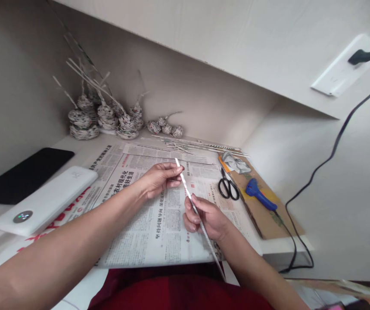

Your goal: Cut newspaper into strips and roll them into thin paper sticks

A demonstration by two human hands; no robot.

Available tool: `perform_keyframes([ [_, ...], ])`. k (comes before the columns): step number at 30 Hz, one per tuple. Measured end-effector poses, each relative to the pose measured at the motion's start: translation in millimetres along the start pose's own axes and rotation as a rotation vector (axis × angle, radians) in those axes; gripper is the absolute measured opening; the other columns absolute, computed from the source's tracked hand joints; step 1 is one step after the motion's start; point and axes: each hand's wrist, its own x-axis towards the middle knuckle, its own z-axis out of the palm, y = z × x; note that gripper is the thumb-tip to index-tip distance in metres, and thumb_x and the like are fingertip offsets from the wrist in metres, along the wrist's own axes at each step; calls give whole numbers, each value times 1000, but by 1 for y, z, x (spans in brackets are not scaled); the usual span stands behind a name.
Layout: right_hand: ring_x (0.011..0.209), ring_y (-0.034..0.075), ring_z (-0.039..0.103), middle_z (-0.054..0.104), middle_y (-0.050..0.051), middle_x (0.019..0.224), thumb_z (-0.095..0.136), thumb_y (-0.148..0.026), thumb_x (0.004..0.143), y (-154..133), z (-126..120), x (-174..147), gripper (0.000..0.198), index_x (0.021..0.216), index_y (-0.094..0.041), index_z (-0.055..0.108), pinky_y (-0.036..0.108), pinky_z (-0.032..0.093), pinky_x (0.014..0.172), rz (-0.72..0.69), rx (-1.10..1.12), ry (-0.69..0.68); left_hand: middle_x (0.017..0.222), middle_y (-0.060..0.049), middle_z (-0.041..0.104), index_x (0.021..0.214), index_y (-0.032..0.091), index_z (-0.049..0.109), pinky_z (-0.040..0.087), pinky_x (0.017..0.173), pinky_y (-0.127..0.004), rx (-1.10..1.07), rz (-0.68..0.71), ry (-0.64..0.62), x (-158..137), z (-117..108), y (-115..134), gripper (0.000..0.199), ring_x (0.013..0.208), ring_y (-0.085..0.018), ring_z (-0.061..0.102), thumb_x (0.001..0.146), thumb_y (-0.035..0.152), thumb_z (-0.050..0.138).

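Note:
A thin rolled-paper stick slants from the middle of the table down toward my lap. Near its upper end, my left hand pinches it between thumb and fingers. Lower down, my right hand has its fingers closed round the same stick. Both hands are above newspaper sheets spread over the table. Black-handled scissors lie on the paper to the right of my hands.
A blue glue gun rests on cardboard at right, its cord running to a wall outlet. Several paper sticks and woven paper gourd shapes stand behind. At left are a white power bank and a black flat pad.

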Motion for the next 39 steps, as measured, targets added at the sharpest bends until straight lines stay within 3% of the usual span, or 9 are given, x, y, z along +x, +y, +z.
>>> perform_keyframes([
  [8, 48, 12, 53, 46, -4, 53, 46, -41, 93, 3, -1, -4, 29, 84, -17, 59, 25, 36, 50, -11, -90, 81, 73, -5, 67, 75, 10, 63, 56, 49, -16, -103, 140, 151, 8, -12, 17, 9, 56, -9, 63, 83, 13, 63],
  [14, 55, 11, 54, 53, -1, 62, 52, -46, 90, -19, -5, -42, 33, 82, -15, 60, 24, 42, 55, 81, -426, 131, 66, -1, 65, 78, 12, 64, 51, 42, -13, -206, 254, 314, 16, -30, 32, 11, 46, -6, 58, 87, 14, 58],
  [17, 53, 6, 48, 58, 1, 69, 61, -44, 86, -31, -9, -65, 32, 78, -13, 63, 19, 37, 50, 163, -665, 77, 64, 0, 63, 77, 12, 64, 50, 42, -12, -227, 278, 354, 19, -34, 37, 16, 47, -5, 58, 89, 16, 55],
  [19, 48, 4, 43, 61, 1, 71, 65, -42, 83, -36, -13, -75, 31, 76, -13, 62, 19, 35, 46, 207, -706, 43, 66, -1, 64, 78, 12, 65, 50, 43, -12, -219, 275, 364, 19, -35, 39, 19, 47, -5, 58, 91, 19, 53],
  [22, 44, 5, 43, 60, 0, 65, 67, -43, 81, -43, -21, -80, 30, 74, -14, 60, 18, 32, 41, 177, -631, 137, 70, -5, 67, 85, 11, 67, 51, 44, -14, -172, 263, 373, 19, -35, 38, 27, 49, -7, 60, 94, 26, 47],
  [26, 40, 5, 38, 43, -7, 50, 65, -43, 82, -64, -36, -68, 29, 74, -16, 58, 18, 24, 37, -62, -441, 366, 74, -6, 68, 90, 11, 68, 49, 43, -16, 9, 306, 426, 19, -36, 32, 21, 50, -8, 61, 92, 21, 50],
  [30, 39, 6, 39, 40, -8, 50, 71, -40, 76, -89, -49, -45, 27, 73, -16, 59, 19, 28, 37, -236, -316, 522, 75, -6, 69, 90, 13, 70, 49, 47, -17, 210, 370, 436, 18, -34, 27, 16, 51, -9, 60, 85, 20, 56],
  [35, 41, 7, 45, 48, -5, 51, 63, -30, 84, -119, -61, -15, 16, 76, -16, 58, 16, 33, 37, -302, -211, 767, 71, -4, 68, 85, 15, 70, 49, 50, -21, 434, 389, 349, 16, -29, 23, 17, 55, -11, 58, 75, 27, 64],
  [39, 38, 6, 44, 46, -6, 47, 48, -25, 93, -137, -71, 14, 21, 75, -17, 53, 15, 33, 36, -268, -167, 812, 68, -4, 67, 85, 15, 69, 48, 53, -24, 573, 399, 300, 20, -31, 15, 23, 56, -13, 58, 72, 34, 65],
])
